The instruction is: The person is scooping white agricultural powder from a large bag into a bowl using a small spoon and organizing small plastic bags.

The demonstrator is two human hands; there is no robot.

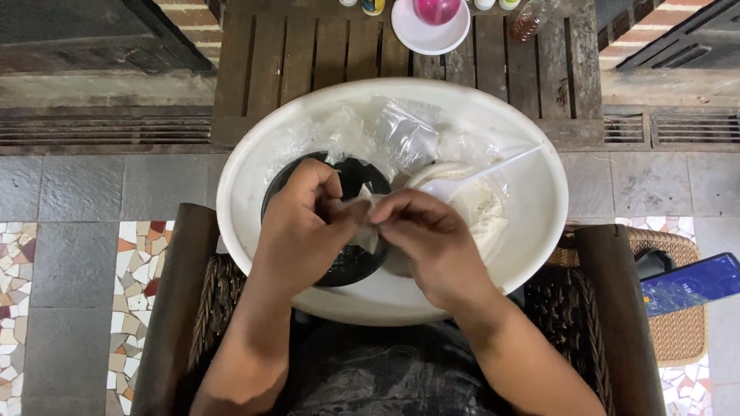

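Tiled patio, slatted wooden table (324, 54), big round white plastic basin (539, 223) on the lap.
Left hand (301, 227) and right hand (424, 239) both pinch a small white dough piece (362, 212) over a black bowl (362, 176).

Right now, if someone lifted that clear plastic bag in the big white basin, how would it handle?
The clear plastic bag looks crumpled and thin, so it would probably be floppy and very light. Its glossy film may feel slippery. It lies loose against the white basin, so a push would likely slide it.
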